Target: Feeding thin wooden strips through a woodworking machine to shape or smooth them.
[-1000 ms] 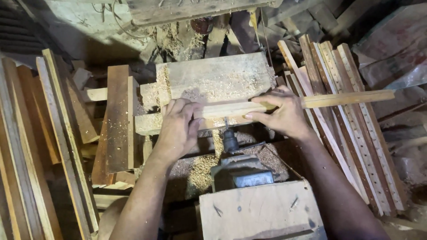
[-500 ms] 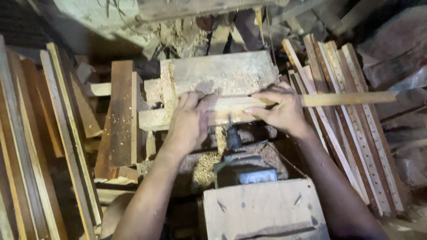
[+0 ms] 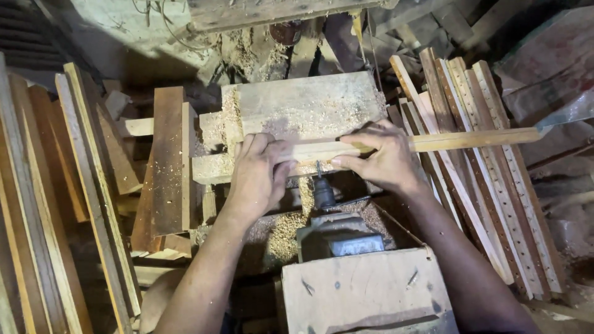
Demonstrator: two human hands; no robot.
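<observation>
Nearest the camera, below the drill chuck [image 3: 323,193]: a pale wooden box [image 3: 365,294] with a grey motor housing [image 3: 346,238] just beyond it. Left of the chuck, left hand [image 3: 260,176] flat, fingers together, pressing down on the long wooden strip [image 3: 470,140]. Right of the chuck, right hand [image 3: 383,158] clamped over the same strip, thumb beneath. Strip lying crosswise just beyond the chuck, on a sawdust-covered board [image 3: 303,108]. Far right of the chuck, stacked perforated slats [image 3: 513,204].
</observation>
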